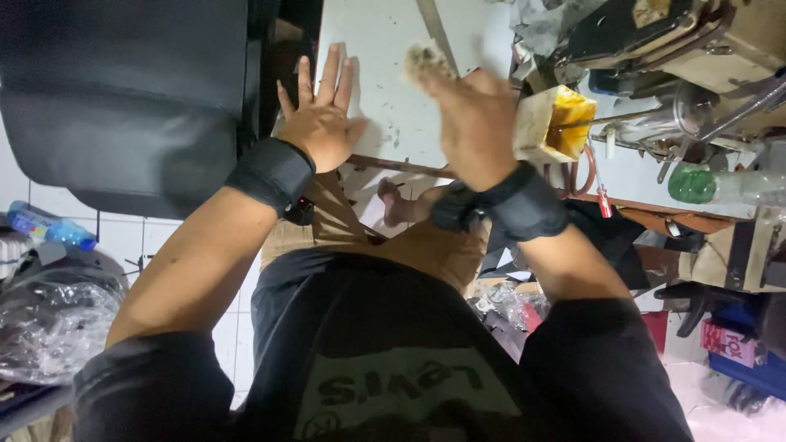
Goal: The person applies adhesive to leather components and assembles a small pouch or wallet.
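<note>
Pinching frayed beige rag (426, 59), right hand (473, 123), dirty, crumpled

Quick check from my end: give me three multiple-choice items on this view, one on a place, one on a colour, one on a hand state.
1. Where does the left hand rest?
A. on the white tabletop
B. on the black chair back
C. inside the small box

2. What colour is the inside of the small open box beside the right hand?
A. blue
B. yellow
C. red

3. How is the right hand?
A. flat and open
B. out of view
C. closed on a scruffy pale wad

Answers:
1 A, the palm lies flat at the tabletop's edge, fingers spread.
2 B, its inner walls show yellow.
3 C, the wad sticks out above the curled fingers.
</note>
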